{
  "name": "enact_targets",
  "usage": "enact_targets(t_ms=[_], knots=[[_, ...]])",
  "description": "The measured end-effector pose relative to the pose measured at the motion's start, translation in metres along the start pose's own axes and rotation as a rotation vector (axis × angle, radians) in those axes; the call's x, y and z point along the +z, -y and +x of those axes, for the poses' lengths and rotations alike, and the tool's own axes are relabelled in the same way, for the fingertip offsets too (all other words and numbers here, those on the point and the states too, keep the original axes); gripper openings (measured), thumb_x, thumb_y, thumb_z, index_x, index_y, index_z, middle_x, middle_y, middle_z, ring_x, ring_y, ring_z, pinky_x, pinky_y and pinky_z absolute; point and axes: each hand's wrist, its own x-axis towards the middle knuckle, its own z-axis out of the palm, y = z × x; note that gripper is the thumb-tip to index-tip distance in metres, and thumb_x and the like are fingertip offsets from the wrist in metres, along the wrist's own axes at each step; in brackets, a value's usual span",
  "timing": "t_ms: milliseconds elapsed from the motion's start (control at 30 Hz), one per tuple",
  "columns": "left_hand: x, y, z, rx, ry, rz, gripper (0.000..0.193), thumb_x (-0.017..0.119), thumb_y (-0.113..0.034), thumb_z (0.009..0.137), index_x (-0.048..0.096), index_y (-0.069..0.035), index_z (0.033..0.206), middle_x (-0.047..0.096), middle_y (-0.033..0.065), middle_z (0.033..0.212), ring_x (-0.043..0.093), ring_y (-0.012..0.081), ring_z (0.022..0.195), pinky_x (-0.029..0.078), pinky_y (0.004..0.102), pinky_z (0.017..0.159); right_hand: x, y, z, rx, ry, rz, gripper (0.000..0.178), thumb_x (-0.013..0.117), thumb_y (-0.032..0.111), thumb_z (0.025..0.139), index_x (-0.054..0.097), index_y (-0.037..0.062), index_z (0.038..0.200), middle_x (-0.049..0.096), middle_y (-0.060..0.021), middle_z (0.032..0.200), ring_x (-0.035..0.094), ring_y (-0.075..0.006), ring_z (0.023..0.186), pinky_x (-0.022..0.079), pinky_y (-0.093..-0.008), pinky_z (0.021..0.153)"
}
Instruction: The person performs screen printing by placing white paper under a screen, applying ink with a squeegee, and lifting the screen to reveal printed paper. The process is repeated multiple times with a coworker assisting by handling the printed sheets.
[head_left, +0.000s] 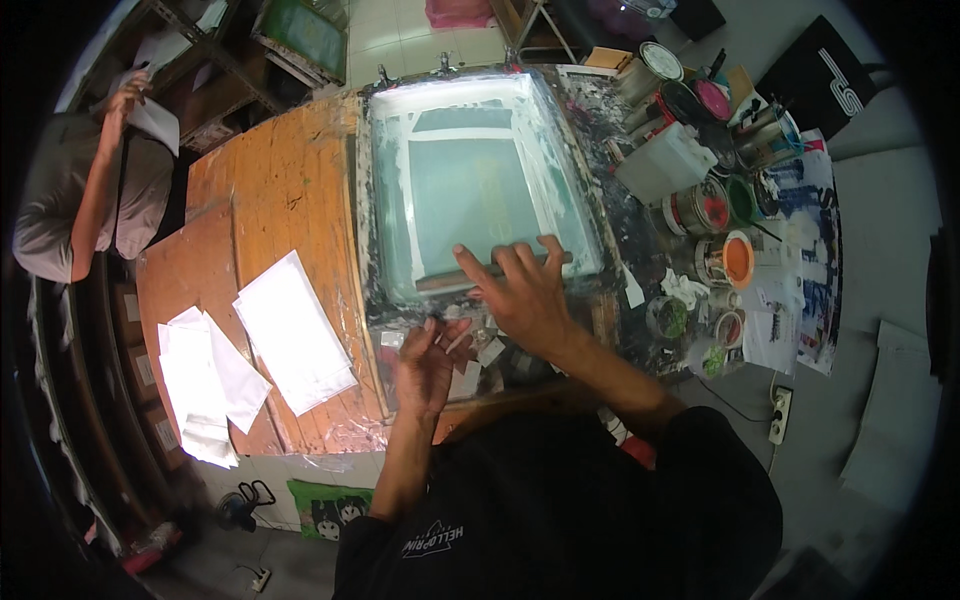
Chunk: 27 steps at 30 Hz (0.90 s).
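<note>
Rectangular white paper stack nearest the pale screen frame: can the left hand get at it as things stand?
Likely yes: the left hand is just right of the rectangular white paper stack, with nothing visibly standing between them, and its grip looks empty.

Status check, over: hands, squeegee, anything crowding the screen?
Right hand over squeegee, fingers spread. Left hand by near edge of screen, fingers loosely curled. Squeegee across screen's near end. Off the screen: paper stack left, orange paint can right.
</note>
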Motion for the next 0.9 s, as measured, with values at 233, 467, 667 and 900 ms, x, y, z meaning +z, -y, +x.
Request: enact_targets(t_ms=[233, 467, 667, 900], knots=[[0.058, -0.075, 0.047, 0.409, 0.558, 0.102, 0.027, 0.063, -0.009, 0.093, 0.067, -0.006, 0.119, 0.070, 0.0176, 0.123, 0.065, 0.0342, 0.123, 0.038, 0.0555, 0.118, -0.096, -0.038, 0.127, -0.052, -0.247, 0.020, 0.054, 0.068, 0.055, 0.093, 0.071, 0.0113, 0.124, 0.064, -0.0102, 0.087, 0.061, -0.0274, 0.084, 0.042, -0.0459, 0.083], [0.047, -0.092, 0.268, 1.008, -0.251, 1.767, 0.023, 0.073, -0.015, 0.093, 0.076, -0.006, 0.114, 0.073, 0.0164, 0.116, 0.067, 0.0394, 0.104, 0.051, 0.0440, 0.094, -0.152, -0.078, 0.223, 0.056, 0.055, 0.148, 0.038, 0.062, 0.035, 0.101, 0.074, -0.0011, 0.105, 0.062, -0.0098, 0.062, 0.058, -0.0227, 0.054, 0.054, -0.0400, 0.066], [0.029, -0.060, 0.267, 1.042, -0.151, 1.364, 0.013, 0.072, -0.013, 0.095, 0.077, -0.005, 0.104, 0.074, 0.0156, 0.085, 0.070, 0.0266, 0.071, 0.054, 0.0406, 0.064, -0.199, -0.073, 0.251, 0.260, 0.270, 0.362, 0.039, 0.060, 0.033, 0.103, 0.076, -0.0028, 0.109, 0.067, -0.0138, 0.063, 0.066, -0.0243, 0.058, 0.058, -0.0440, 0.076], [-0.108, -0.249, 0.178, 0.962, -0.613, 1.271, 0.026, 0.070, -0.016, 0.098, 0.072, 0.009, 0.105, 0.073, 0.0142, 0.075, 0.069, 0.0161, 0.060, 0.054, 0.0326, 0.056, -0.160, -0.074, 0.254, 0.016, -0.074, 0.149, 0.037, 0.063, 0.036, 0.100, 0.076, 0.0011, 0.105, 0.072, -0.0207, 0.082, 0.070, -0.0285, 0.077, 0.055, -0.0432, 0.076]])
